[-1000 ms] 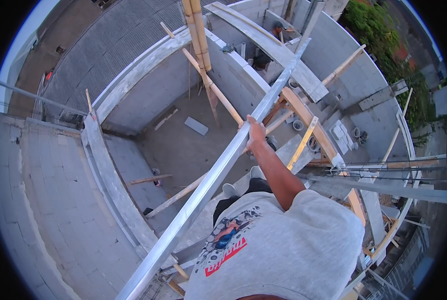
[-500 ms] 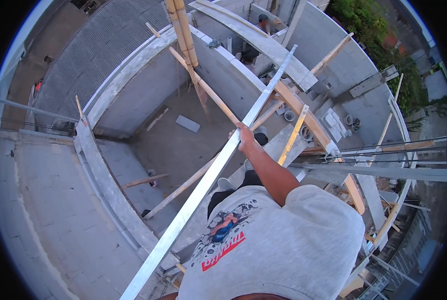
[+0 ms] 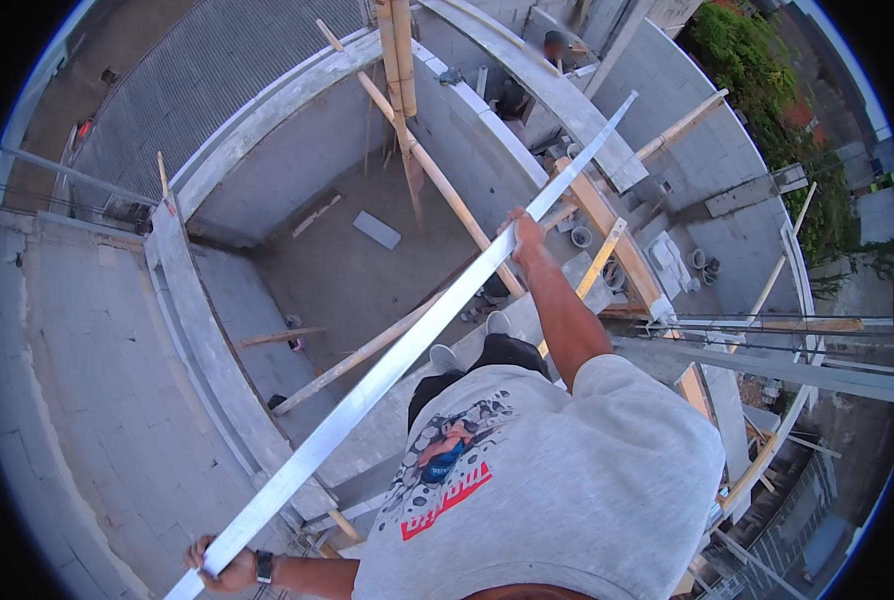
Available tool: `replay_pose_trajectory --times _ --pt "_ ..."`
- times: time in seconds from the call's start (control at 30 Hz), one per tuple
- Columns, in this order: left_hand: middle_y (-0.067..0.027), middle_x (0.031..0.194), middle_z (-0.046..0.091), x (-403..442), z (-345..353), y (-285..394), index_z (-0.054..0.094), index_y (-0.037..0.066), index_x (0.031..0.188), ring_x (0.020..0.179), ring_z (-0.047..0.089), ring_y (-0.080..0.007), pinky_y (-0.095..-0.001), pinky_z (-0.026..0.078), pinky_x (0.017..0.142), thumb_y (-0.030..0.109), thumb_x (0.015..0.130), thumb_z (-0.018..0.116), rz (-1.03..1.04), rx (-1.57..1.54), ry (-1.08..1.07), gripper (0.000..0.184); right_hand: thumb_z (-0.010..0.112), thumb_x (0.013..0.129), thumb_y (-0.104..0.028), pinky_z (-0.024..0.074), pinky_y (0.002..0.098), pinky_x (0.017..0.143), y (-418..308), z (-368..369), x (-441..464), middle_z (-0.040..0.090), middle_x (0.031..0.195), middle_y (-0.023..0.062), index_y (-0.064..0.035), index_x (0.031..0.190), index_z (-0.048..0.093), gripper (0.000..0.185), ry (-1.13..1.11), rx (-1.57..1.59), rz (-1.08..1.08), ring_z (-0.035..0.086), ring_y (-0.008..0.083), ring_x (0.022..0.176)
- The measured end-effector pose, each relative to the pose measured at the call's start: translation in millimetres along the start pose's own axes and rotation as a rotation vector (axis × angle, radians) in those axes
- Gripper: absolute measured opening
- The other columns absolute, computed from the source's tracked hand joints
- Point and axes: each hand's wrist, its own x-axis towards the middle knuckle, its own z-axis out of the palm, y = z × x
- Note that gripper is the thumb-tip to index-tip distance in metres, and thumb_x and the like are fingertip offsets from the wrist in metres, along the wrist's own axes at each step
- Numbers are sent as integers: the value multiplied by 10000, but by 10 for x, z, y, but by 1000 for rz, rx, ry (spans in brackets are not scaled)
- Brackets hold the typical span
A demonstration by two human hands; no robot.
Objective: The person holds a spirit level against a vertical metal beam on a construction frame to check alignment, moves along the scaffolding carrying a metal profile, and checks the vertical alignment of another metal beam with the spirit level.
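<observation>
long silvery metal bar (image 3: pixel 397 360) slanting through the centre from 1 to 7 o'clock, right hand (image 3: pixel 525 238) clamped around it near 2 o'clock, left hand (image 3: pixel 229 570) clamped around it at 7, bamboo poles (image 3: pixel 397 60) near 12

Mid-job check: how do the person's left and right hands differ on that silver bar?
The left hand is out to the person's side, near the picture's bottom edge; the right hand is ahead of them, farther up the silver bar. The left hand has a dark watch at its wrist; the right hand shows none. Both grip the same bar.
</observation>
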Motion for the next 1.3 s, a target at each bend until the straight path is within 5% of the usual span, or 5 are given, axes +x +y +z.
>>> replay_pose_trajectory --times 0.3,0.7,0.97,1.13,1.3 --pt "-5 764 510 -249 -65 -222 505 72 827 707 496 -130 -322 420 706 122 909 579 -120 105 174 121 633 840 -173 549 410 537 231 -119 -43 545 669 95 -24 901 582 169 -61 31 91 589 245 552" --pt "-26 795 557 -300 -328 -50 528 65 828 749 538 -159 -334 454 735 181 898 621 -79 258 277 165 677 830 -151 538 403 541 665 6 -103 543 767 99 4 963 593 221 30 -90 117 585 247 592" --pt "-51 756 542 -311 -275 -335 533 83 805 773 559 -223 -358 475 779 234 849 663 36 672 597 204 743 812 -149 468 385 932 638 117 -53 572 1234 282 159 1240 468 595 181 -437 -82 587 338 1123" --pt "-47 747 513 -463 -282 -862 508 97 797 737 534 -231 -361 469 762 256 843 645 18 657 486 215 689 829 -140 459 417 984 516 226 263 525 1258 298 149 1321 309 686 136 -499 -180 579 393 1157" --pt "-32 685 410 -654 -739 -750 408 120 727 657 455 -208 -358 438 679 274 859 568 -76 784 797 259 596 818 -98 458 422 1020 626 148 396 514 1260 334 124 1381 223 711 188 -848 -209 573 435 1171"
